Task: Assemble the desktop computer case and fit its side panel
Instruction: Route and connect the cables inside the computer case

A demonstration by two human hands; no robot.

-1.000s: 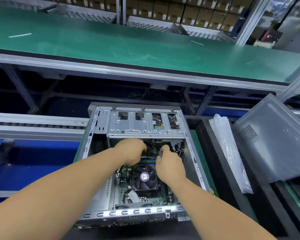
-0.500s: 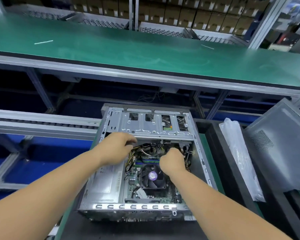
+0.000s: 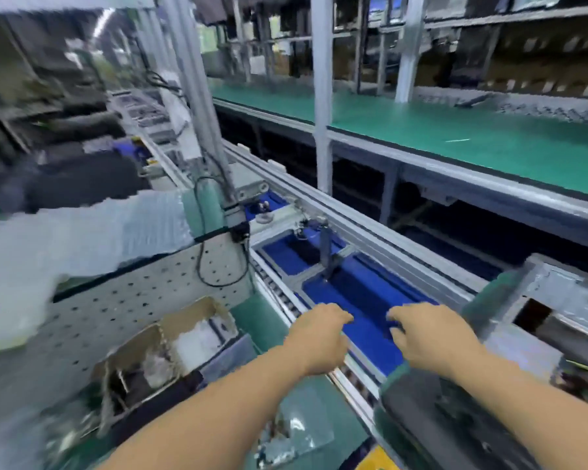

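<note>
The computer case (image 3: 557, 307) lay at the right edge of the view, blurred, on the conveyor line, with its open metal frame turned up. Neither hand touched it. The right hand (image 3: 428, 337) hovered just beside it over the blue conveyor bed (image 3: 360, 293), its fingers loosely spread and holding nothing. The left hand (image 3: 319, 337) hovered near the right one, its fingers likewise relaxed and apart. A cardboard box (image 3: 163, 354) of parts sat to the left on the green tabletop (image 3: 248, 317).
</note>
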